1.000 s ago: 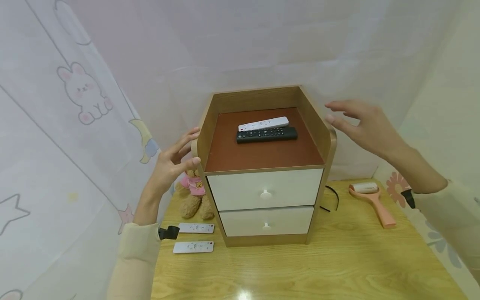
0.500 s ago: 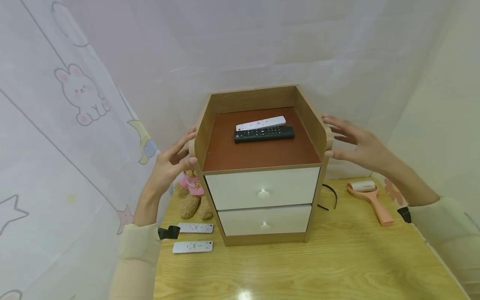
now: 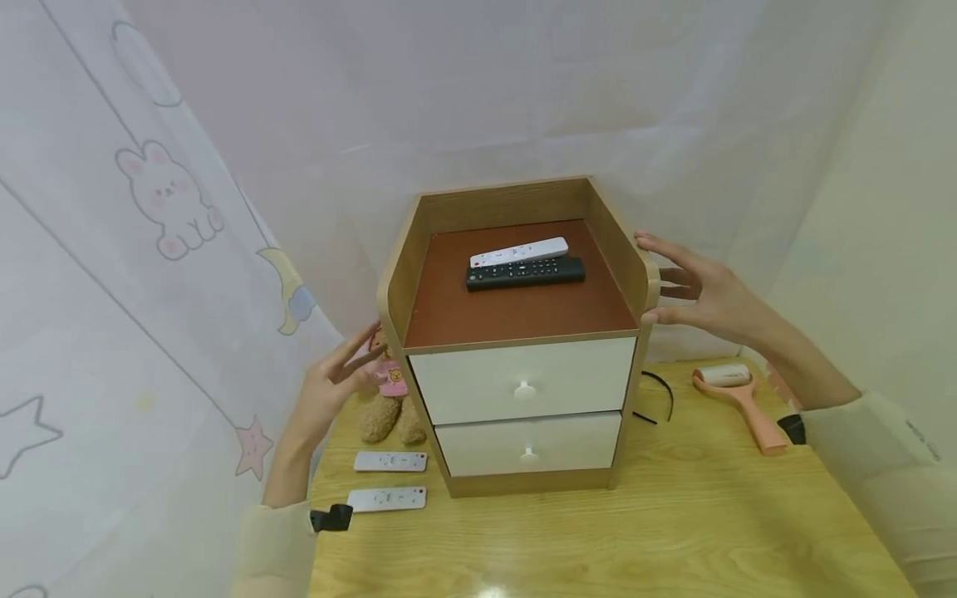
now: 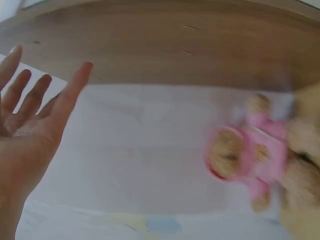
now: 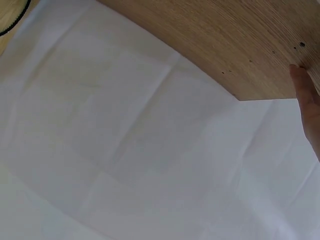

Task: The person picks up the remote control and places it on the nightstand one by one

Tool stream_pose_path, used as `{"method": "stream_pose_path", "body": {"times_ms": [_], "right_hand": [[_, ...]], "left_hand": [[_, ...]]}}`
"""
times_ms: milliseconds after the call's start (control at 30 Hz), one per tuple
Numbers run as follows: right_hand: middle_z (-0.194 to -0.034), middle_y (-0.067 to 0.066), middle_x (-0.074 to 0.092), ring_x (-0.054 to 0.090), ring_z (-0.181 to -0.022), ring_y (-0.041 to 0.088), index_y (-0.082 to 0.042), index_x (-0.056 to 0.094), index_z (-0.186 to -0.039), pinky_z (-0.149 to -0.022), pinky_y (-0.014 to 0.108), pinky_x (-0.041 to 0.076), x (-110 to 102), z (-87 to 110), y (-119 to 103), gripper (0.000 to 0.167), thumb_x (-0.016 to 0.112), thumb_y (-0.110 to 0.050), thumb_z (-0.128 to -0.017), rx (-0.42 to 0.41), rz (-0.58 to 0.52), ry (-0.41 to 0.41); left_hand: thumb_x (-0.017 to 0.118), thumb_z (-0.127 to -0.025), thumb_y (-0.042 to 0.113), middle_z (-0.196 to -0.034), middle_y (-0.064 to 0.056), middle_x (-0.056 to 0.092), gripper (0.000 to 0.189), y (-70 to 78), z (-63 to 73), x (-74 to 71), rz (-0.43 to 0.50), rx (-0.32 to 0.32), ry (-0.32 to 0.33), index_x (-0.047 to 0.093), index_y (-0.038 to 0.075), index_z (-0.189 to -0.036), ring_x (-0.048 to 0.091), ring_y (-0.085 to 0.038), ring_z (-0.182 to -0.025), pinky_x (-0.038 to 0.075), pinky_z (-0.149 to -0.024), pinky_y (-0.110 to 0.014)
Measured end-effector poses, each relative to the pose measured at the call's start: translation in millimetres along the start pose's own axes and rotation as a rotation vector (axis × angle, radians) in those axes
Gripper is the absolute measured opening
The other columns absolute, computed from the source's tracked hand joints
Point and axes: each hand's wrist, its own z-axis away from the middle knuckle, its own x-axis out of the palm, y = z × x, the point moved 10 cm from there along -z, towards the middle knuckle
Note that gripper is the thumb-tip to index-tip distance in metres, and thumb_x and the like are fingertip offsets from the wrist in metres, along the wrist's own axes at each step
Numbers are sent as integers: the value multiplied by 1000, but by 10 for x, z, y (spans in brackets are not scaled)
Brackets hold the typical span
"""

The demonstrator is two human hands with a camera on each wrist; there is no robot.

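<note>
Wood tbl point(image 3: 673, 531), cab point(image 3: 478, 378) atop; L grip point(image 3: 321, 400) spread nr it, R grip point(image 3: 712, 301) spread, touching it.

A yellowish wood-grain table point(image 3: 568, 540) is carrying a 2-drawer cabinet point(image 3: 523, 365), which is standing toward the back edge. Near the left edge, 2 white remotes point(image 3: 390, 462) are lying 1 in front of the other, and a teddy bear point(image 3: 392, 384) is sitting behind them. A curved black band point(image 3: 669, 397) is lying right of the cabinet; an orange-handled roller point(image 3: 753, 414) is resting near the back right corner.
</note>
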Motion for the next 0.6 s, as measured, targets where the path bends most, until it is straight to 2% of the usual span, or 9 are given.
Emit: {"method": "stream_pose_path", "body": {"times_ms": [100,200,300,433,500,600], "right_hand": [[-159,8,22,48,-119,-4,-9,28,-152,-94,15,46,-8,14,12,90,73,12,-78,20,7,1],[-159,7,22,47,-120,-2,-11,27,-152,-92,15,47,-14,26,12,90,73,12,-78,32,11,3],[-159,5,21,49,-125,15,-11,27,-153,-91,16,47,-2,28,10,90,72,12,-79,42,2,-1],[-160,4,21,45,-126,43,-13,26,-153,-91,17,48,13,17,45,90,72,11,-79,56,-7,-5],[-160,3,20,44,-125,46,-14,26,-153,-91,17,49,13,14,95,91,72,10,-79,62,-6,-5],[-160,0,18,46,-125,43,-17,25,-154,-89,19,50,11,9,207,92,73,9,-80,70,-12,-7]], "left_hand": [[56,-99,13,-151,-8,39,55,-562,277,59,-40,-117,-6,37,23,-149,48,-23,-129,52,-92,-35],[59,-98,22,-150,-14,39,54,-1090,579,141,-106,-233,-8,40,18,-148,50,-31,-126,53,-90,-34],[63,-95,22,-145,-19,44,52,-1513,849,146,-246,-319,30,47,10,-143,52,-39,-122,52,-92,-41],[67,-90,9,-137,-26,50,48,-1900,1112,56,-456,-374,78,53,-2,-135,48,-46,-124,43,-99,-56],[68,-88,3,-135,-26,51,48,-2071,1218,27,-533,-395,72,54,-2,-133,45,-48,-124,40,-100,-60],[69,-87,3,-137,-25,50,49,-2324,1377,23,-594,-443,33,54,1,-134,42,-48,-127,38,-101,-61]]}}
